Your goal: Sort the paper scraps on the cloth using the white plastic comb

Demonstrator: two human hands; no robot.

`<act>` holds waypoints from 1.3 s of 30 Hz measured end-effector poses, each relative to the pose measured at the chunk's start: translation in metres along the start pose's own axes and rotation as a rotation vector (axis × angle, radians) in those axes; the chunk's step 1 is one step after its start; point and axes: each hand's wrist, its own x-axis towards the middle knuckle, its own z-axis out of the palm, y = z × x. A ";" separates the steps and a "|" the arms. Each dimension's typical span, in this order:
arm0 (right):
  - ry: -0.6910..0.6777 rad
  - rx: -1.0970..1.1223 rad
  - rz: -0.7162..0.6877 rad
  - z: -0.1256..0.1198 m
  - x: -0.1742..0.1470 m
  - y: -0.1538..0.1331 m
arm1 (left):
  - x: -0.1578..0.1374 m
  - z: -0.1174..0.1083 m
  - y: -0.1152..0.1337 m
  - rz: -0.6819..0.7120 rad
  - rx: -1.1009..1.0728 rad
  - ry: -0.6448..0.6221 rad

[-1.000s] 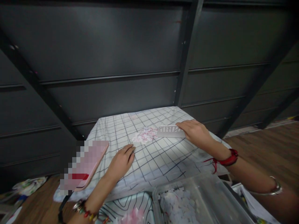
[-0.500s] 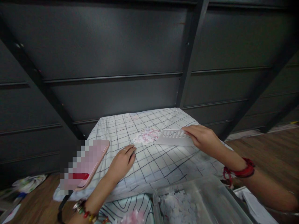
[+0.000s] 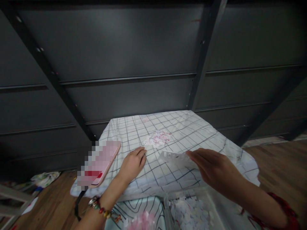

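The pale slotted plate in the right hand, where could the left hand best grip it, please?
Probably pinch the thin, free left end of the pale slotted plate, coming from the left: the right hand holds its right end, and the left hand lies nearby.

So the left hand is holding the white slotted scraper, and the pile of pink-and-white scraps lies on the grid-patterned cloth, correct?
Not quite: the head view shows the right hand holding the white slotted scraper; the left hand rests on the grid-patterned cloth. The pile of pink-and-white scraps does lie there.
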 end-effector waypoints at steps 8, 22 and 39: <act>0.017 -0.116 0.068 -0.001 0.005 0.003 | -0.003 -0.012 0.004 -0.008 0.105 -0.060; 0.018 0.145 -0.064 -0.029 0.018 -0.063 | -0.064 -0.016 -0.033 0.068 -0.109 -0.145; 0.040 -0.044 0.191 0.038 0.013 0.085 | -0.009 -0.014 -0.022 0.015 -0.069 -0.046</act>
